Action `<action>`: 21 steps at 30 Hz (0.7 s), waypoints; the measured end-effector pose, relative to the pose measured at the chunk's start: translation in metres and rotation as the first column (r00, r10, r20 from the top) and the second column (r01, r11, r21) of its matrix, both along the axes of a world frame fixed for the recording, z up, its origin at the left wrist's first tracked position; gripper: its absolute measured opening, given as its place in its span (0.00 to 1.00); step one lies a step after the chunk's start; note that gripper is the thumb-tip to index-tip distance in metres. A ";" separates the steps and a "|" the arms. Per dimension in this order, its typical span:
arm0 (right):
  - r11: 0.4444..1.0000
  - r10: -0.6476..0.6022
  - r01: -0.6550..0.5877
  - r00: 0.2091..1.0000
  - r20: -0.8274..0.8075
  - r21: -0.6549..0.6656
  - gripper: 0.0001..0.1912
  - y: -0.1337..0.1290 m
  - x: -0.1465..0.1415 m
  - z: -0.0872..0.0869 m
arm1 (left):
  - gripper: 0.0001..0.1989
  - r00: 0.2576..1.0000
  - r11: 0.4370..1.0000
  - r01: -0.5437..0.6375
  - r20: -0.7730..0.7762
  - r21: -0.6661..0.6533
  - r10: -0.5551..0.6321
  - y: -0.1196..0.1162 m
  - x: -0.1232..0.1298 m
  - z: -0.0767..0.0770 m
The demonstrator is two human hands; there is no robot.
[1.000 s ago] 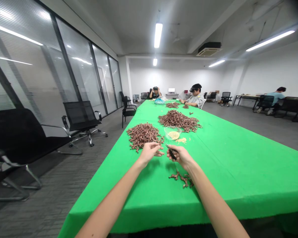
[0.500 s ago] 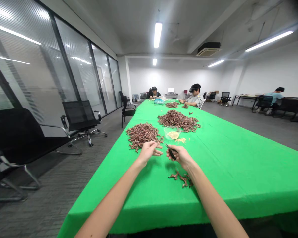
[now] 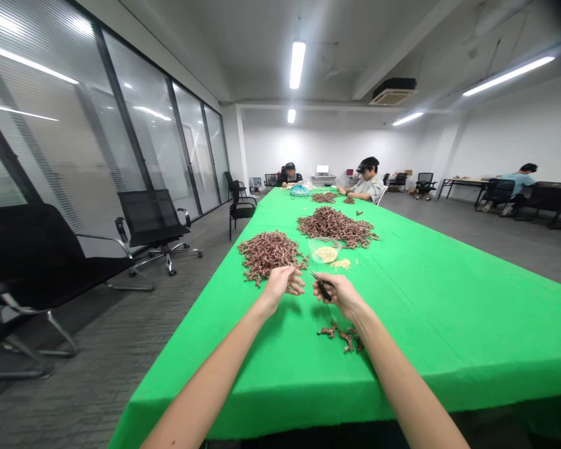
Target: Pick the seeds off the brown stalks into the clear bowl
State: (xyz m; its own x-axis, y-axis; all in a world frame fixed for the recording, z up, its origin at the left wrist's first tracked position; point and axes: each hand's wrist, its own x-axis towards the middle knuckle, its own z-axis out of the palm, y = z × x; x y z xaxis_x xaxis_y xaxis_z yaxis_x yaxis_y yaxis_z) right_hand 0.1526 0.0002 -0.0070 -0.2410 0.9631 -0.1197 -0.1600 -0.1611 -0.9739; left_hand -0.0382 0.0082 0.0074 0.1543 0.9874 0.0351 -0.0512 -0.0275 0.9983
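Slim, black-handled metal pliers (image 3: 324,291), gripped in the right hand (image 3: 342,292) above the green-clothed table (image 3: 425,312) nearer its left edge, slant tip-first far-left. The left hand (image 3: 279,285) curves, fingers slightly parted; whether it pinches anything, I cannot tell.

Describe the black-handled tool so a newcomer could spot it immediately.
Find the long table's bright green cloth, then the wearer's bare right hand above it. That hand holds the small black-handled tool, whose slim, silvery metal tip sets it apart from the shiny reddish-brown figures lying nearer the wearer.
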 end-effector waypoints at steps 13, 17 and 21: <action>1.000 -0.002 0.002 1.000 -0.003 0.009 0.19 0.002 -0.001 -0.005 | 0.14 0.999 0.999 -0.012 -0.043 -0.030 0.010 -0.001 0.002 0.000; 0.990 -0.129 0.132 0.990 -0.056 0.046 0.20 0.000 -0.004 -0.004 | 0.13 0.992 1.000 0.014 -0.122 -0.015 -0.015 -0.003 0.002 0.001; 0.957 -0.270 0.279 0.957 -0.109 0.076 0.21 0.004 -0.001 -0.002 | 0.17 0.953 0.996 0.050 -0.301 0.077 -0.024 -0.006 -0.001 -0.005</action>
State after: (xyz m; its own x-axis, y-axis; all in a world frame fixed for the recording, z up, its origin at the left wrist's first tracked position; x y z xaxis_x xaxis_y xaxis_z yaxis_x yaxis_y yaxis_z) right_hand 0.1514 0.0037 -0.0086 0.0279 0.9994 -0.0196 -0.2797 -0.0110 -0.9600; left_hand -0.0389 0.0026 0.0019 0.2065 0.9764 0.0634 0.2475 -0.1148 0.9621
